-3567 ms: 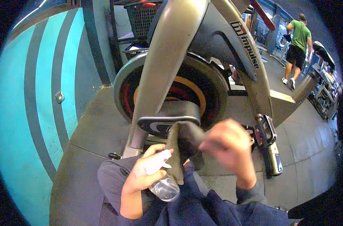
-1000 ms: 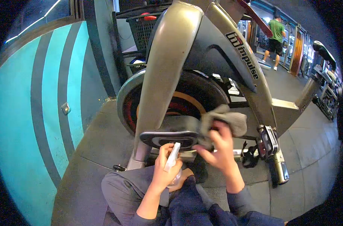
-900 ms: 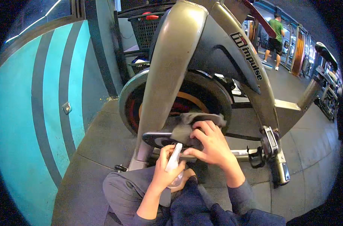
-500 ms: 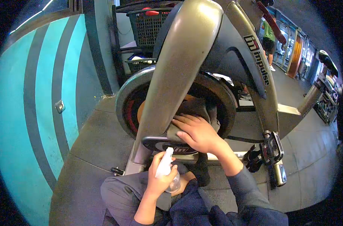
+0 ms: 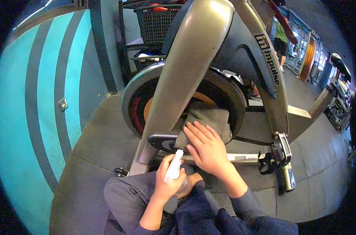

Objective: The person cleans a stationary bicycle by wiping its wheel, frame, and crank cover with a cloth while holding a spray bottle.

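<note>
My left hand [image 5: 168, 180] is closed around a spray bottle [image 5: 173, 170] with a white trigger head and a clear body, held upright above my lap. My right hand [image 5: 208, 150] lies flat with its fingers stretched out on a grey cloth [image 5: 209, 121]. The hand presses the cloth against the lower part of an exercise bike, over the flywheel [image 5: 237, 105] and next to the black crank arm [image 5: 157, 141]. The cloth covers part of the flywheel and the crank's right end. A thick metallic frame tube [image 5: 193, 58] rises in front of the wheel.
A pedal [image 5: 280, 150] sticks out on the right above the bike's foot [image 5: 289, 182]. Behind the bike stands a black basket [image 5: 154, 27] on a rack. A turquoise striped wall [image 5: 45, 102] is at left. Another person [image 5: 280, 37] stands far back, near a second bike [image 5: 336, 98].
My right hand and the cloth have shifted right and slightly down, uncovering more of the wheel's orange disc. The crank's right part is now covered. My left hand still holds the spray bottle.
</note>
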